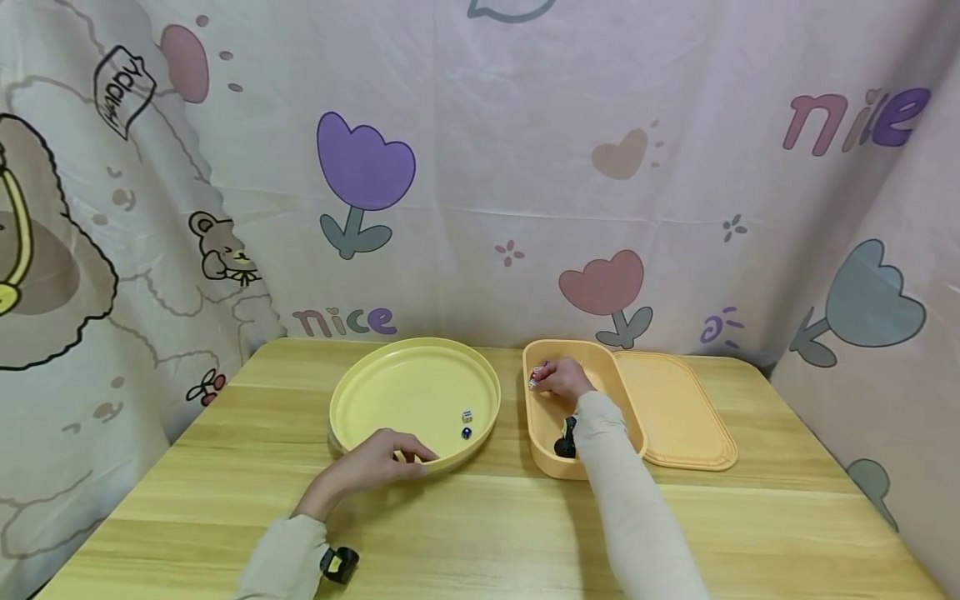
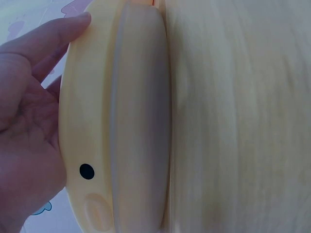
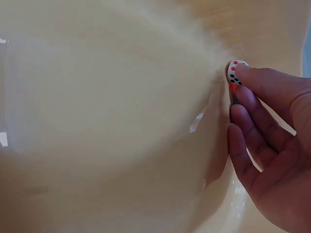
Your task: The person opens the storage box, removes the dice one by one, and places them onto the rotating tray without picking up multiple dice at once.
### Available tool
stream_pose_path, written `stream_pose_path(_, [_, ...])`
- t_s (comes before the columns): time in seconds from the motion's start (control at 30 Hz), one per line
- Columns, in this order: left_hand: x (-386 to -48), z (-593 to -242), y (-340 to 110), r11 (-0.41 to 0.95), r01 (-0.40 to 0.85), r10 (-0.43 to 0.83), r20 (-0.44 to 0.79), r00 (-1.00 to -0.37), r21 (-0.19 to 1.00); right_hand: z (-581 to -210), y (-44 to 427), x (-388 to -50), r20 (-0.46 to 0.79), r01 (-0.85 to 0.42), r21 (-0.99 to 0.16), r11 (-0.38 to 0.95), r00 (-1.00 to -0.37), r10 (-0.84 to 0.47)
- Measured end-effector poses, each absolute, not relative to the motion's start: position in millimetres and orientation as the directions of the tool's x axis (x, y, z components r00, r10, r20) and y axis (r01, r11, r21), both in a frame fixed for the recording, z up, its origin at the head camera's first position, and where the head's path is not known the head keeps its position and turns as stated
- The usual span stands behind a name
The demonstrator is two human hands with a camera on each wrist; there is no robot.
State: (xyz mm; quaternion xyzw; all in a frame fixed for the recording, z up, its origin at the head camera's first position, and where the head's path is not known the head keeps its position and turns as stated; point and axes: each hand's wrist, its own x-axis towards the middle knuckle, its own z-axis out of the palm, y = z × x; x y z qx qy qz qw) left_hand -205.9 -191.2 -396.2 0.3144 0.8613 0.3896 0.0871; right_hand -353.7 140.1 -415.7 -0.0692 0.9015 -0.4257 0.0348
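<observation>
My left hand [image 1: 375,461] grips the near rim of a round yellow tray [image 1: 405,350], its thumb outside and fingers over the edge; the left wrist view shows the tray's side wall [image 2: 90,116] against that hand. Inside the tray lie a white die [image 1: 467,416] and a dark blue die [image 1: 467,433]. My right hand [image 1: 566,379] reaches into a deep orange box [image 1: 626,408] and pinches a white die [image 3: 234,74] with red and black pips at its left wall. Something red shows just below this die, mostly hidden by the fingers.
An orange lid [image 1: 678,408] lies flat right of the box, against its side. Both containers stand on a wooden table [image 1: 480,533], with a patterned curtain [image 1: 480,167] behind. Black wrist cameras [image 1: 341,565] sit on both sleeves.
</observation>
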Motion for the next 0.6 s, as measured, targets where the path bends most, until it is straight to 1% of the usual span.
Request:
stream_pose_path(0.27, [-207.0, -396.0, -191.2, 0.494, 0.478, 0.610, 0.102, -0.786, 0.726, -412.7, 136.6, -355.6, -0.005, -0.112, -0.743, 0.660, -0.985, -0.173])
stream_pose_path(0.4, [-206.9, -396.5, -191.4, 0.489, 0.478, 0.610, 0.105, -0.785, 0.729, -412.5, 136.2, -354.9, -0.004, -0.132, -0.748, 0.650, -0.979, -0.204])
stream_pose_path(0.6, [-205.6, -398.0, -192.0, 0.483, 0.478, 0.611, 0.109, -0.784, 0.734, -410.5, 136.6, -351.9, -0.036, -0.126, -0.774, 0.620, -0.970, -0.242])
